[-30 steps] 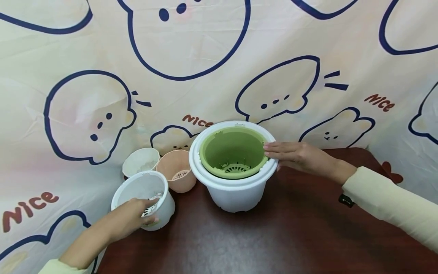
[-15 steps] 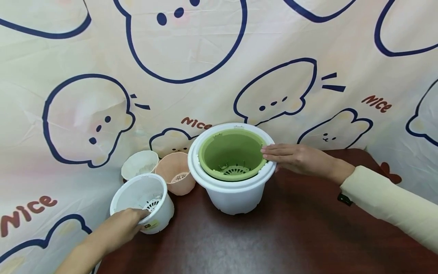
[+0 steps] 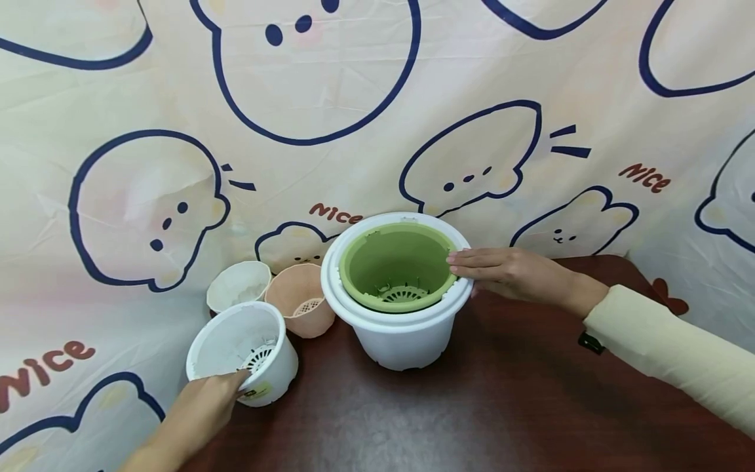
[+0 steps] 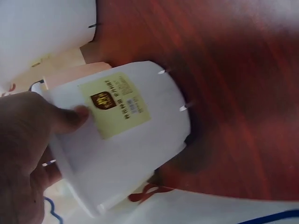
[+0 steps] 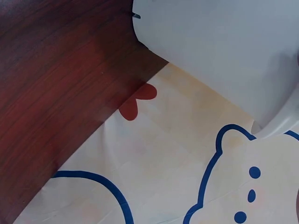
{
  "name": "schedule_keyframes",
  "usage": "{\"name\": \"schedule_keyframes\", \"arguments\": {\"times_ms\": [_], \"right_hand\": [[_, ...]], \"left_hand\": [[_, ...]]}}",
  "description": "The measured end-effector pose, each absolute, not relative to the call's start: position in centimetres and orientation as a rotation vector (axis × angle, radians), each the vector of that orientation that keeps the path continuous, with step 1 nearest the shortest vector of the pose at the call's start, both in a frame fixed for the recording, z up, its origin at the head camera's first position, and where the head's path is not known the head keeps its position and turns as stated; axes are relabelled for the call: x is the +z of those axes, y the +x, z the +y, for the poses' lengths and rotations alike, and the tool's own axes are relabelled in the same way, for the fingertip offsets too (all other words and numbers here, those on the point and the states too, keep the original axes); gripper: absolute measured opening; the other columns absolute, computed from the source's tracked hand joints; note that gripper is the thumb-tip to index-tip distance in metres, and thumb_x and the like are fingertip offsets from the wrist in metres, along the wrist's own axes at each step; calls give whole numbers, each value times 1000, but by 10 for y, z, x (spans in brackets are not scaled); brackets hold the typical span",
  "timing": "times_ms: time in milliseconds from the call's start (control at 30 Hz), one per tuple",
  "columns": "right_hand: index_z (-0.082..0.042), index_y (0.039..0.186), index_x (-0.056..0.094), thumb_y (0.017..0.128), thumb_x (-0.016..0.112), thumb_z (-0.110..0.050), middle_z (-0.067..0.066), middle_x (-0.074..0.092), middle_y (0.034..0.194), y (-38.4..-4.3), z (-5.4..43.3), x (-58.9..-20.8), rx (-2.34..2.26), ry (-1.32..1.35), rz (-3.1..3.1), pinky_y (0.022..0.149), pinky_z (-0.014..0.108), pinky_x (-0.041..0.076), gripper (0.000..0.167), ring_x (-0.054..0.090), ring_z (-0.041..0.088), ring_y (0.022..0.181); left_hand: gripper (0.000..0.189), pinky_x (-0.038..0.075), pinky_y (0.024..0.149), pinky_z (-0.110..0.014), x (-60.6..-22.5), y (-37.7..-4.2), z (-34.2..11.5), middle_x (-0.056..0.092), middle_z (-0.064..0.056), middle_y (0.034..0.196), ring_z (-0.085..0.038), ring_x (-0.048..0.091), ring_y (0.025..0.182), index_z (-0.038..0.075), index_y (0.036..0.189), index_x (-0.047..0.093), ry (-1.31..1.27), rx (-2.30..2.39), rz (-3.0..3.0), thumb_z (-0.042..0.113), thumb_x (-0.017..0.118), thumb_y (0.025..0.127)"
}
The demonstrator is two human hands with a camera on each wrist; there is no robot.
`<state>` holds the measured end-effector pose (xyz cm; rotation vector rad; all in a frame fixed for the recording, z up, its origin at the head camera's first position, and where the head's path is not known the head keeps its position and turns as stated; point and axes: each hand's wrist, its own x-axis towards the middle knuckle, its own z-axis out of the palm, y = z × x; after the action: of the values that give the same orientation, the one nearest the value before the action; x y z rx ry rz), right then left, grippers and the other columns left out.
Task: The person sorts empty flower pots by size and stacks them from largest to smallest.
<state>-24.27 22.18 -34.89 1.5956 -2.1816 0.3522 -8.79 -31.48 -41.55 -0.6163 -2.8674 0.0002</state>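
Note:
My left hand (image 3: 203,410) grips the near rim of a white plastic flower pot (image 3: 277,373) on the left of the table. In the left wrist view, the thumb presses the pot's outer wall beside a yellow label (image 4: 114,105), with fingers inside the rim. My right hand (image 3: 519,275) rests straight fingers on the right rim of a larger white flower pot (image 3: 401,341). Nested inside that one is a green flower pot (image 3: 398,252) with a slotted bottom. In the right wrist view the big white pot (image 5: 210,46) fills the upper right; the hand is nearly out of frame.
Behind the left pot stand a small peach pot (image 3: 315,321) and a small whitish pot (image 3: 238,285). The dark red-brown table (image 3: 472,406) reaches back to a cartoon-printed cloth (image 3: 330,170). A dark clip-like object (image 3: 591,342) shows under the right sleeve.
My left hand has drawn back from reaching over the smaller white pot to its near rim, uncovering the label. My right hand stays on the large pot's rim. The view shifts slightly.

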Motion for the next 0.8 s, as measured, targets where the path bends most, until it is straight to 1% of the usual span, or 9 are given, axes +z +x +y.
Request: {"name": "schedule_keyframes", "arguments": {"times_ms": [100,267,367,467,533,600,733,800], "right_hand": [[-13,139,65,80,86,-17,7,64,144,-243,221,-349,349,1595,-2178,111,19,40,62,63,28,132],[-12,138,65,80,85,-16,8,65,142,-244,221,-352,343,1588,-2164,111,18,40,62,63,28,131],[-12,139,65,80,85,-16,7,65,142,-244,221,-353,351,1587,-2162,111,18,40,62,63,28,131],[-13,139,65,81,85,-15,6,64,143,-244,221,-353,357,1587,-2164,111,19,40,62,63,27,131],[-13,139,65,80,85,-15,6,64,143,-244,221,-353,360,1585,-2164,111,18,40,62,63,27,131],[-12,138,65,80,86,-15,6,65,143,-244,221,-353,363,1582,-2162,110,18,40,62,64,27,130],[-13,138,66,79,86,-15,6,65,142,-244,222,-353,375,1584,-2156,110,17,41,62,64,28,129],[-13,138,66,80,86,-15,6,65,142,-245,222,-353,383,1591,-2154,110,18,41,61,64,28,129]], "left_hand": [[30,49,51,-31,-420,-84,-317,69,10,72,-10,62,60,20,82,64,-593,18,-2781,-2,83,72],[30,45,47,-32,-419,-78,-321,67,11,68,-11,60,55,20,78,63,-580,29,-2710,-2,81,70],[30,40,44,-31,-416,-76,-325,65,11,65,-11,57,51,19,76,61,-630,48,-2627,-4,79,66],[31,41,43,-30,-413,-74,-331,67,8,67,-13,59,50,16,79,64,-677,65,-2557,-4,79,60],[31,44,43,-31,-410,-73,-335,70,6,69,-14,61,52,14,82,66,-697,68,-2531,-3,79,59],[29,44,43,-32,-407,-72,-337,71,5,70,-16,62,52,12,83,68,-705,72,-2508,-1,78,60],[28,43,41,-34,-400,-70,-340,70,1,67,-19,61,50,9,84,69,-696,58,-2439,-2,75,59],[30,46,42,-35,-394,-69,-340,71,-2,67,-21,63,51,6,84,71,-665,43,-2434,-3,77,57]]}}
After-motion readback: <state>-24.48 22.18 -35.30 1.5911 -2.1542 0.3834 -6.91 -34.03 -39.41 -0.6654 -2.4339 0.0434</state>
